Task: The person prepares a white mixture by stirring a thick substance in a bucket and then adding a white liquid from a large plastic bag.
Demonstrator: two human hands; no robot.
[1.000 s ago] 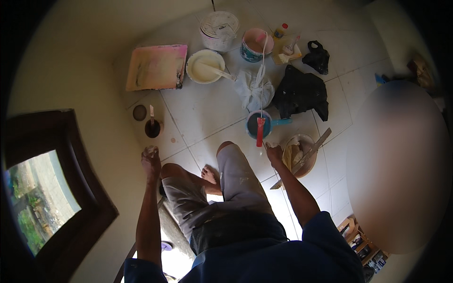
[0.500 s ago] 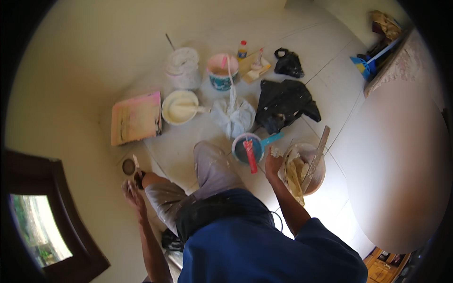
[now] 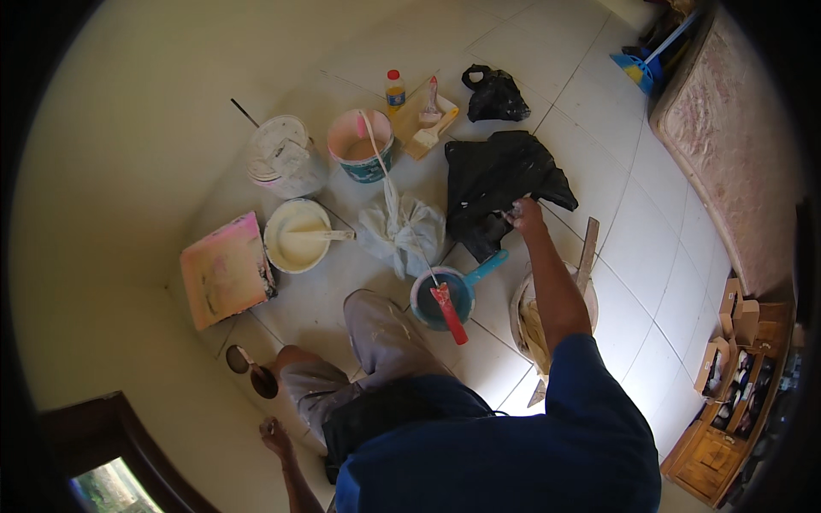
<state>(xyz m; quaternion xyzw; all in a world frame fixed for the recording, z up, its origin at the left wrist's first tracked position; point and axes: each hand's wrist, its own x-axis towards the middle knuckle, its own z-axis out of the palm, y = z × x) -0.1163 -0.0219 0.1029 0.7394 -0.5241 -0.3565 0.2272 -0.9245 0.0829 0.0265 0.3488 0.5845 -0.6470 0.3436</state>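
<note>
Two hands are in view, well apart. Your right hand reaches up the centre-right of the frame and its fingers rest on the crumpled black plastic sheet lying on the white tiled floor; whether the fingers pinch the sheet or only touch it cannot be told. Your left hand, at the lower left, is pressed to the floor near the pale wall, fingers spread, holding nothing.

Just below the black sheet stands a small blue scoop-like pot with a turquoise handle, and a roller with a red handle leans out of it toward your knee. To the right of the pot, under your right forearm, sits a paint-smeared round tub with a wooden stick across its rim. Left of the pot lies a bunched white plastic bag.

Further left, a shallow white bowl of pale paint holds a stirrer, and beside it lies a pink-stained rectangular tray. In the upper centre stand a white lidded bucket and an open pink-and-teal bucket with a long stick in it. A small bottle with a red cap and a flat board carrying brushes lie beside it; a knotted black bag lies to their right.
</note>
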